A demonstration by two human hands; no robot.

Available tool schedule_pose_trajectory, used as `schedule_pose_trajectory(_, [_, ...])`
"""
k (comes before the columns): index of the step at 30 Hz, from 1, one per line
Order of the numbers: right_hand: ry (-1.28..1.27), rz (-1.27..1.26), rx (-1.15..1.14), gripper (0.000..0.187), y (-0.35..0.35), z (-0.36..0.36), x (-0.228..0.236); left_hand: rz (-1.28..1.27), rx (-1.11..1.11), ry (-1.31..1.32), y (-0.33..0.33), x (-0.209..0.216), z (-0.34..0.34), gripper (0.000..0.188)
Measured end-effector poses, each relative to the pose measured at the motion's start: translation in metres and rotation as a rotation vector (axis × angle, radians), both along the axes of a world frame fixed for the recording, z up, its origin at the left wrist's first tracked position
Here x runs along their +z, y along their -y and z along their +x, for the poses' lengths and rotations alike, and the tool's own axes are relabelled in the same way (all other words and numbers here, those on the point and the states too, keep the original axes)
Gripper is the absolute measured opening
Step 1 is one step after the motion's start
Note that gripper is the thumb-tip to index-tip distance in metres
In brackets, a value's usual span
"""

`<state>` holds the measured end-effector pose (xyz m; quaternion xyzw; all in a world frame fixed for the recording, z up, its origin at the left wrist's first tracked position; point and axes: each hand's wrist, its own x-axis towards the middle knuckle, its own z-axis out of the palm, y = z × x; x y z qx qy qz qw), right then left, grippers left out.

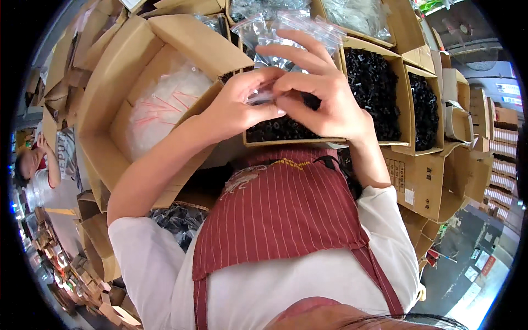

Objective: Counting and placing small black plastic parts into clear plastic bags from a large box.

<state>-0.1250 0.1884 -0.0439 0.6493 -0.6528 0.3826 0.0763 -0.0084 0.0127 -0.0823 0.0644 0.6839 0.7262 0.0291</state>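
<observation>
Both hands meet in front of me over an open carton of small black parts (280,131). Between them is a small clear plastic bag (261,95), mostly covered by the fingers. My left hand (242,104) pinches its left side between thumb and fingers. At its right side, my right hand (333,96) has thumb and forefinger pressed together on the bag, the other fingers raised and spread. Whether anything is inside the bag cannot be made out. Just beyond the hands lies a heap of clear zip bags (286,33), several with small things in them.
On the left stands a tall open carton (118,129) holding clear bags with red strips (165,110). Cartons of black parts (374,82) stand on the right, with another (423,110) beside them. Bagged goods (357,19) fill a carton at the back. Another person (41,165) is far left.
</observation>
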Motion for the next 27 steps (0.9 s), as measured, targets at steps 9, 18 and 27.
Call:
schedule_pose_trajectory(9, [1.003,-0.279,-0.281,0.013,-0.021,-0.012,-0.016,0.145,-0.065,0.266,0.001,0.016,-0.008,0.04])
schedule_pose_trajectory(18, [0.978,-0.382,-0.401,0.017,-0.028,-0.014,-0.021,0.187,-0.044,0.237,0.002,0.012,-0.006,0.05])
schedule_pose_trajectory(27, [0.954,-0.389,-0.416,0.016,-0.026,-0.009,-0.017,0.187,0.068,0.285,-0.002,0.019,-0.005,0.048])
